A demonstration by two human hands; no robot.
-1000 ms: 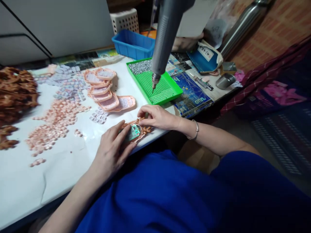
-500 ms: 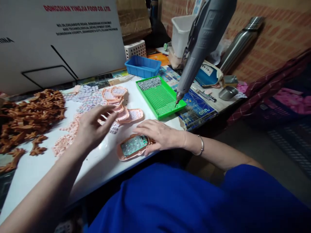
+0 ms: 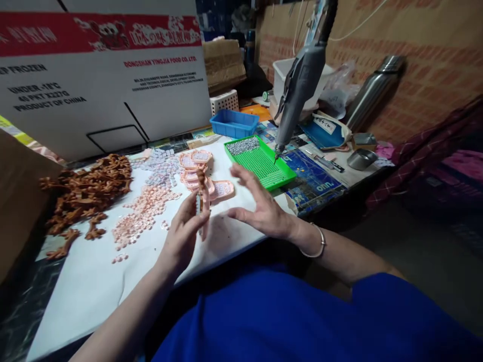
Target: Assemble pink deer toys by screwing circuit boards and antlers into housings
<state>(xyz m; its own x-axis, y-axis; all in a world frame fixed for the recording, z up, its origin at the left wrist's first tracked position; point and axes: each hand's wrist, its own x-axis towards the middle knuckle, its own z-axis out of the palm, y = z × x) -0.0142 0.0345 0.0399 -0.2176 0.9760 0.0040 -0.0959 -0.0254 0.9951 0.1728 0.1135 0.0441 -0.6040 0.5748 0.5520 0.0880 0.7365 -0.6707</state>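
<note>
My left hand (image 3: pixel 184 229) grips a pink plastic casing (image 3: pixel 205 206) and holds it up on edge over the white work surface (image 3: pixel 94 291). A knobbly brown piece (image 3: pixel 201 176) shows at its top end, and the casing's inner side is mostly turned from view. To the right, my right hand (image 3: pixel 262 208) is open, fingers apart, with nothing in it. Just behind the casing lie several pink shells (image 3: pixel 222 189) with pale keys in them. Small pink buttons (image 3: pixel 141 213) and pale lilac key pieces (image 3: pixel 162 166) are spread to the left.
A heap of brown plastic pieces (image 3: pixel 90 193) lies at far left, before a large white carton (image 3: pixel 113 100). A grey electric screwdriver (image 3: pixel 296 95) hangs over a green screw tray (image 3: pixel 260 158). Behind stand a blue bin (image 3: pixel 234 124) and a steel flask (image 3: pixel 377 90).
The casing, which lay flat under my right hand with its circuit board showing, is now upright in my left hand. My right hand has let go and risen. The view has shifted.
</note>
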